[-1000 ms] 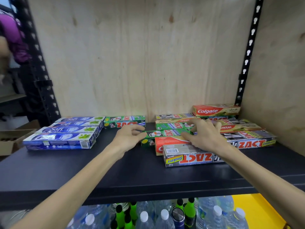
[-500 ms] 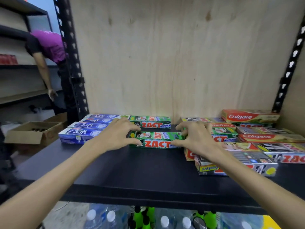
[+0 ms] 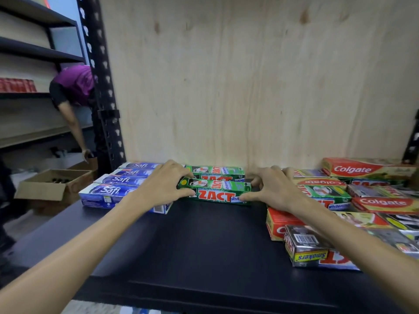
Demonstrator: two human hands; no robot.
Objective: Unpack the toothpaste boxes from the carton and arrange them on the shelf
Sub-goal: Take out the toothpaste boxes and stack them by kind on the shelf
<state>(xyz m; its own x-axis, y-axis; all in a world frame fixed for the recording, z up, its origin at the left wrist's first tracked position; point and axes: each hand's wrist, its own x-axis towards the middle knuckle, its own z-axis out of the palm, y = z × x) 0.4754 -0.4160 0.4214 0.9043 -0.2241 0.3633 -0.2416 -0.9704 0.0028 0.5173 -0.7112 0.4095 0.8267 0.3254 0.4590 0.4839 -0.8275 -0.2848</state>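
Note:
A green ZACT toothpaste box (image 3: 215,191) lies lengthwise on the black shelf (image 3: 199,245), just in front of a second green ZACT box (image 3: 215,171) at the back wall. My left hand (image 3: 162,185) grips its left end, thumb in front and fingers behind. My right hand (image 3: 269,189) grips its right end the same way. Blue Safi boxes (image 3: 113,189) lie in a row to the left. A loose heap of Colgate and ZACT boxes (image 3: 374,200) fills the right side. The carton is out of view.
A silver ZACT Smokers box (image 3: 313,248) sticks out near the shelf's front right. A plywood back wall (image 3: 249,87) closes the shelf. Left of the black upright (image 3: 102,87), a person in a purple shirt (image 3: 74,87) bends over an open cardboard box (image 3: 54,184) on the floor.
Both hands have carried the green ZACT box left and back, up against the other green box. The camera has come closer and turned left.

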